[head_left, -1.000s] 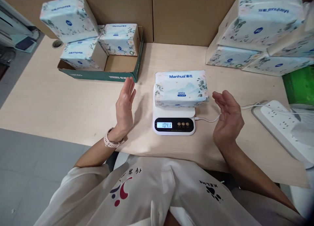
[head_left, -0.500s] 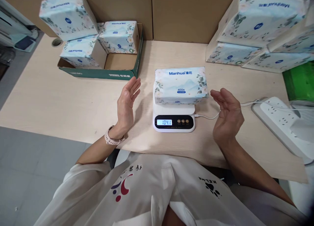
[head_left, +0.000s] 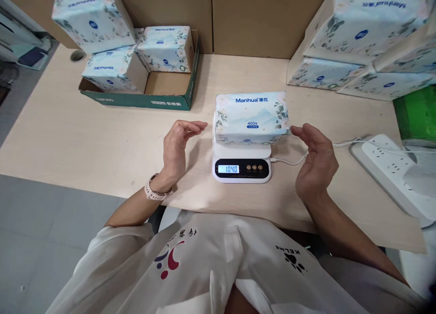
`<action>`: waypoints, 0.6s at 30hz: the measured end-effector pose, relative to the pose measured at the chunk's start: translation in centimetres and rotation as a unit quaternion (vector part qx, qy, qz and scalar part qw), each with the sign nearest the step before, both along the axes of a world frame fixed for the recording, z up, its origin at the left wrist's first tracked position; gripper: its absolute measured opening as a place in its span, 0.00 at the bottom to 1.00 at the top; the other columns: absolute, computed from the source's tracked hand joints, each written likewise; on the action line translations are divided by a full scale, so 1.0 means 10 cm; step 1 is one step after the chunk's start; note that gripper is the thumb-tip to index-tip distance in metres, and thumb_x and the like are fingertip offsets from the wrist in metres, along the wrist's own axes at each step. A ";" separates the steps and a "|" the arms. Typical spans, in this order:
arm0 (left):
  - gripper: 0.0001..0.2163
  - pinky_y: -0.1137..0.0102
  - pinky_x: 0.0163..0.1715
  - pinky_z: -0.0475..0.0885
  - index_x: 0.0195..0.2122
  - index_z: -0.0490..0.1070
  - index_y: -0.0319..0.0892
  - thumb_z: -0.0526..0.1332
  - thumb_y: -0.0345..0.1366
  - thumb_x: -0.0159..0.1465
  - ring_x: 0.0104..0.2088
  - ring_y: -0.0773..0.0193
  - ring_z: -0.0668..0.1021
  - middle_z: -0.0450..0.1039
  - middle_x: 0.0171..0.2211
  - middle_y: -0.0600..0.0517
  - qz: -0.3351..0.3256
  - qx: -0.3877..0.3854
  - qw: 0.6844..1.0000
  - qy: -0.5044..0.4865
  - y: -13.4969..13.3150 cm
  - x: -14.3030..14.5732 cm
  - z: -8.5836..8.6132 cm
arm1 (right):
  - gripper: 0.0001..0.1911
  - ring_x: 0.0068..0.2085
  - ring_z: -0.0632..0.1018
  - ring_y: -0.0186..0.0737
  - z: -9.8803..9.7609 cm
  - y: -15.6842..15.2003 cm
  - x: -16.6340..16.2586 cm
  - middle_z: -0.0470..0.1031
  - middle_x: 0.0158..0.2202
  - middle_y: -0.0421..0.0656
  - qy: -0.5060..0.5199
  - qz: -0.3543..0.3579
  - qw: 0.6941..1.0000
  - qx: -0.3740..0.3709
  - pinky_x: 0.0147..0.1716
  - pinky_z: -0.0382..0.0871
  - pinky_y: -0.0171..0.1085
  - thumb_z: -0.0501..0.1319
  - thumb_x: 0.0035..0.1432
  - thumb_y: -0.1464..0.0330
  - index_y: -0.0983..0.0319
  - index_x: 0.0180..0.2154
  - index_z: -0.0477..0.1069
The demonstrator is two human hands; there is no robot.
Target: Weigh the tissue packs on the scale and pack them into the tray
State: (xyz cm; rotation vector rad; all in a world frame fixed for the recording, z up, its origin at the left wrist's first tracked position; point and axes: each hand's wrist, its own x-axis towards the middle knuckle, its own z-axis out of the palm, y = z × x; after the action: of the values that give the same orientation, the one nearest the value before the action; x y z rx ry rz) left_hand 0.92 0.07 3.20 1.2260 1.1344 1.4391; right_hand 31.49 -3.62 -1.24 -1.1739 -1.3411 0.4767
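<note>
A pack of tissues (head_left: 252, 117), pale blue with flowers and leaves, lies on the white digital scale (head_left: 241, 151) in front of me. The lit display (head_left: 228, 169) reads about 104.0. To the left of the pack, my left hand (head_left: 177, 148) is open, its fingers bent over toward the pack with a gap between. My right hand (head_left: 316, 159) is open on the other side, fingertips very close to the pack's right end; whether they touch it I cannot tell. Neither hand holds anything.
At the back left, a green-edged carton tray (head_left: 136, 100) holds several tissue packs. More packs (head_left: 368, 32) are stacked at the back right, beside a green object (head_left: 415, 112). A white power strip (head_left: 391, 168) lies at right, and a white cable (head_left: 289, 162) runs from the scale.
The fingers of my left hand have bent rightward toward the pack. My right hand has barely moved. The display has gone from about 104.1 to 104.0.
</note>
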 end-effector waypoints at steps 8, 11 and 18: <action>0.25 0.54 0.52 0.78 0.32 0.72 0.47 0.60 0.63 0.72 0.43 0.52 0.83 0.81 0.36 0.46 -0.001 0.001 1.000 -0.003 0.01 0.01 0.00 | 0.27 0.62 0.83 0.53 0.01 0.01 -0.02 0.85 0.57 0.45 0.001 -0.010 1.000 0.004 0.72 0.68 0.64 0.49 0.75 0.53 0.52 0.63 0.79; 0.25 0.56 0.48 0.78 0.31 0.72 0.46 0.60 0.63 0.72 0.40 0.53 0.82 0.78 0.33 0.46 0.004 -0.008 1.000 -0.009 0.01 0.01 -0.01 | 0.28 0.62 0.83 0.53 0.03 0.00 -0.03 0.85 0.57 0.47 -0.001 -0.016 1.000 -0.012 0.71 0.69 0.63 0.49 0.74 0.52 0.54 0.62 0.79; 0.25 0.61 0.38 0.75 0.30 0.72 0.46 0.59 0.62 0.73 0.31 0.58 0.77 0.74 0.27 0.49 0.016 -0.006 1.000 -0.009 0.02 0.03 0.01 | 0.28 0.62 0.84 0.53 0.09 -0.02 -0.04 0.85 0.56 0.47 0.004 -0.017 0.999 -0.027 0.70 0.70 0.62 0.50 0.74 0.51 0.55 0.60 0.79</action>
State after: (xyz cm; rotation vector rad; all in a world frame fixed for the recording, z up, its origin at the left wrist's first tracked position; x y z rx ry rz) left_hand 1.17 0.25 3.33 1.1877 1.1540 1.4630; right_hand 31.07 -3.84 -0.39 -1.2360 -1.3075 0.4949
